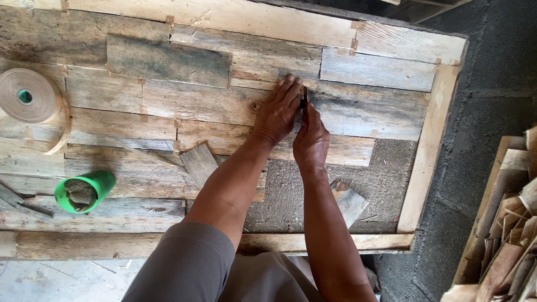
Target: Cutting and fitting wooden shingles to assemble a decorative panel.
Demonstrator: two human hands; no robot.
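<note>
Head view: left hand [278, 112] lies flat, fingers spread, pressing a plank [358, 112]; right hand [311, 142] fingers closed around a small dark tool [305, 100] just beside them; plank likely stiff, rough, light; grip tool mid-shaft.

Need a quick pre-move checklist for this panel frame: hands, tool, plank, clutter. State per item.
1. Left hand flat on the grey plank, fingers spread, pressing it down: ok.
2. Right hand grips a small dark tool upright against the plank beside the left fingers: ok, but what kind of tool: cannot tell.
3. Left fingertips clear of the tool tip: not ok, they sit right beside it.
4. Plank seated flush with its neighbours: cannot tell, the hands cover the joint.
5. Bare backing showing at the lower right, not yet covered: ok.
6. Green cup and tape roll lie far left, away from the hands: ok.
</note>
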